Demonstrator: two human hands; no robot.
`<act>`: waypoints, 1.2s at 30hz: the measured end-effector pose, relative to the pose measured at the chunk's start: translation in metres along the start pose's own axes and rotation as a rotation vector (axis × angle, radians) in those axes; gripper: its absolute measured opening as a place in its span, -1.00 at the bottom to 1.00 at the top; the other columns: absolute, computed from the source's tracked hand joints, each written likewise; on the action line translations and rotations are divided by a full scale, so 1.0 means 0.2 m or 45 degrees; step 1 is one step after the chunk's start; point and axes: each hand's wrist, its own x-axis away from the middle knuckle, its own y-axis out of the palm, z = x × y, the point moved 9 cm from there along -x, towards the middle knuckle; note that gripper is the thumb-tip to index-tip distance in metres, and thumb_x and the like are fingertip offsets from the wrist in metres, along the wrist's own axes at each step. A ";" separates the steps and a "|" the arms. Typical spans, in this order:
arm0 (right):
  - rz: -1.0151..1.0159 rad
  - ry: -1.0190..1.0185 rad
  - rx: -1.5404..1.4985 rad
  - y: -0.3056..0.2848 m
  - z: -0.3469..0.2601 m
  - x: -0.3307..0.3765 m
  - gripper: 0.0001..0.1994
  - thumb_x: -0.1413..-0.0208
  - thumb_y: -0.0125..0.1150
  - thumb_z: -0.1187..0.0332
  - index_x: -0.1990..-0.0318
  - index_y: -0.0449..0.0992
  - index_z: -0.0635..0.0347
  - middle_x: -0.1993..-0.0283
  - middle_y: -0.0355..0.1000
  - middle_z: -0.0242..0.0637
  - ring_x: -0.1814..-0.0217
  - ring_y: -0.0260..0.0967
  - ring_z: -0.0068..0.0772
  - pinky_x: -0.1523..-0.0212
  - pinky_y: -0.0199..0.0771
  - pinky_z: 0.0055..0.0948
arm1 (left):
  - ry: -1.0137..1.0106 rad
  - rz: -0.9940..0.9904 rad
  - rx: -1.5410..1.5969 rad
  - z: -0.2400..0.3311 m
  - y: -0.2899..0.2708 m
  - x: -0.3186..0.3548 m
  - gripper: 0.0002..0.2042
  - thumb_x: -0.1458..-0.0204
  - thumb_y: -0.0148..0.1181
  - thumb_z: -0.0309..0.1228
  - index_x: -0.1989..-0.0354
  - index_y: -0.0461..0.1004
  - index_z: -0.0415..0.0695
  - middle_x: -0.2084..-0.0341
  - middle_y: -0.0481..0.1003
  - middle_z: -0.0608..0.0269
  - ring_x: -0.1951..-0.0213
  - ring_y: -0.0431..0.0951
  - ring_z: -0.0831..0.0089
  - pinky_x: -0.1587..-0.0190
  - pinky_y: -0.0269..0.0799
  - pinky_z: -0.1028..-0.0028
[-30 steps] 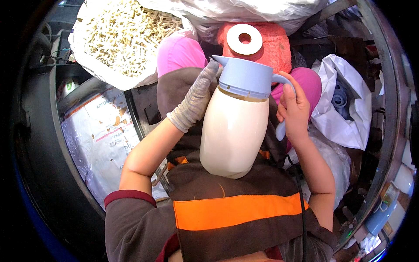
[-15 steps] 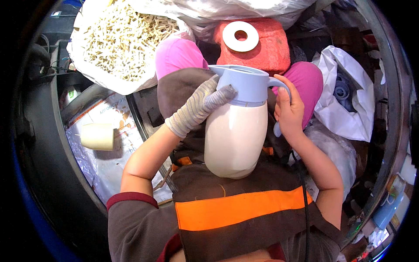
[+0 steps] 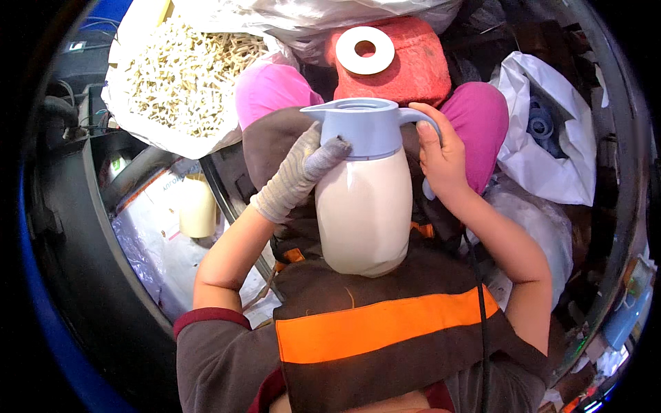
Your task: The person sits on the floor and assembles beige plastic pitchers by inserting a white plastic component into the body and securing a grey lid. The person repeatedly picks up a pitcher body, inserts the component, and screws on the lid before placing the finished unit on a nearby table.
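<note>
A cream-coloured jug (image 3: 363,210) with a pale blue top and spout is held upright in front of my chest. My left hand (image 3: 297,173), in a grey knit glove, presses against the jug's left side just under the blue collar. My bare right hand (image 3: 441,158) grips the blue handle on the right. The spout points left. I wear a brown apron with an orange band (image 3: 375,327).
A red cushion-like block with a white ring on it (image 3: 385,65) lies beyond the jug. A clear bag of pale small pieces (image 3: 182,76) sits upper left, a white bag with blue parts (image 3: 544,134) at right. A second cream jug body (image 3: 198,206) stands left.
The jug has tipped from a slant to upright and dropped slightly. My gloved left hand slid from the collar to the jug's side. A cream jug body came into view at left.
</note>
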 end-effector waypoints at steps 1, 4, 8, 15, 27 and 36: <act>-0.046 0.029 -0.022 0.00 0.01 0.00 -0.70 -0.27 -0.04 0.27 -0.06 0.39 0.20 0.35 0.39 -0.44 0.48 0.22 -0.75 0.43 0.28 -0.67 | 0.017 0.025 -0.025 -0.01 -0.02 0.01 -0.35 -0.03 0.16 0.00 -0.16 0.21 -0.24 0.04 0.38 0.20 0.00 0.35 0.50 -0.07 0.28 0.46; -0.195 0.168 -0.133 -0.03 0.06 0.00 -0.67 -0.28 -0.08 0.20 -0.07 0.38 0.16 0.43 0.35 -0.45 0.56 0.23 -0.73 0.54 0.27 -0.67 | -0.018 0.056 -0.202 0.03 0.00 0.01 -0.37 -0.02 0.15 -0.07 -0.16 0.20 -0.26 0.06 0.39 0.19 0.00 0.35 0.47 -0.08 0.25 0.46; -0.425 0.224 -0.041 -0.04 -0.04 -0.04 -0.60 -0.26 -0.14 0.06 0.06 0.40 0.23 0.52 0.30 -0.40 0.68 0.26 -0.63 0.67 0.28 -0.63 | 0.087 0.000 -0.460 0.05 0.02 -0.04 -0.41 0.00 0.15 -0.13 -0.11 0.26 -0.31 0.05 0.41 0.16 -0.01 0.37 0.41 -0.11 0.22 0.41; -0.908 0.653 -0.229 -0.05 -0.10 -0.04 -0.60 -0.16 0.01 0.07 0.49 0.44 0.25 0.54 0.42 -0.28 0.57 0.48 -0.37 0.56 0.40 -0.54 | 0.015 -0.155 -0.166 0.14 0.18 -0.04 -0.30 0.08 0.27 -0.06 -0.15 0.22 -0.27 0.02 0.38 0.18 -0.03 0.34 0.46 -0.09 0.26 0.44; -0.445 0.303 0.224 -0.38 -0.39 -0.02 -0.64 -0.13 0.05 0.12 0.49 0.40 0.28 0.66 0.27 -0.38 0.80 0.13 -0.63 0.78 0.07 -0.62 | 0.679 0.393 -1.888 0.52 0.03 -0.57 -0.41 0.11 0.14 0.05 0.01 0.38 -0.16 0.11 0.39 -0.05 -0.02 0.35 0.10 0.01 0.30 0.17; 0.081 0.273 -0.155 -0.69 -0.43 0.13 -0.61 -0.13 0.06 0.06 0.51 0.32 0.23 0.63 0.26 -0.39 0.84 0.05 -0.70 0.79 0.03 -0.66 | 0.316 0.508 -2.157 0.29 -0.07 -0.88 -0.43 0.14 0.19 -0.04 -0.06 0.33 -0.05 -0.03 0.33 -0.03 -0.07 0.34 0.04 -0.01 0.33 0.08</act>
